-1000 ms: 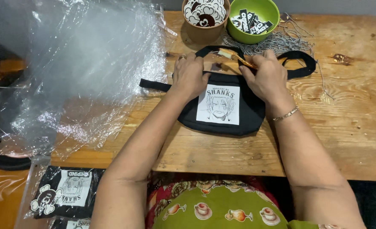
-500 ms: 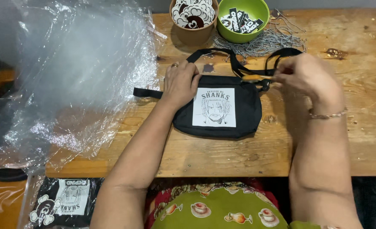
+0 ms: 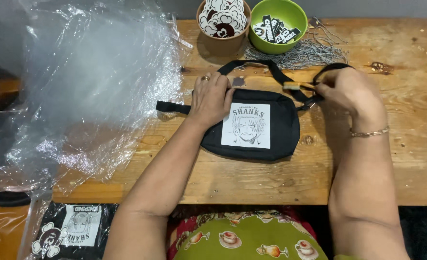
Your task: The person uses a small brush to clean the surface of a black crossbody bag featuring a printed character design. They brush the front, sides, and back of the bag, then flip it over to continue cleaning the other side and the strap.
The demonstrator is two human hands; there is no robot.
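A small black pouch bag point(image 3: 281, 137) with a white printed face patch lies flat on the wooden table point(image 3: 396, 159). My left hand point(image 3: 212, 97) presses down on its upper left corner, fingers together, a ring on one finger. My right hand point(image 3: 348, 91), with a bracelet at the wrist, pinches a small tan tag point(image 3: 293, 86) at the bag's upper right corner, by the black strap point(image 3: 271, 70) that loops behind the bag.
A brown bowl point(image 3: 221, 29) of white-and-black stickers and a green bowl point(image 3: 277, 24) of black labels stand at the back. A heap of metal ball chains point(image 3: 300, 52) lies beside them. Crumpled clear plastic bags point(image 3: 88, 91) cover the left. A packed bag point(image 3: 71, 231) lies lower left.
My right hand has pulled from the top middle of the bag out to its right corner, taking the tan tag with it. My left hand stays pressed on the bag.
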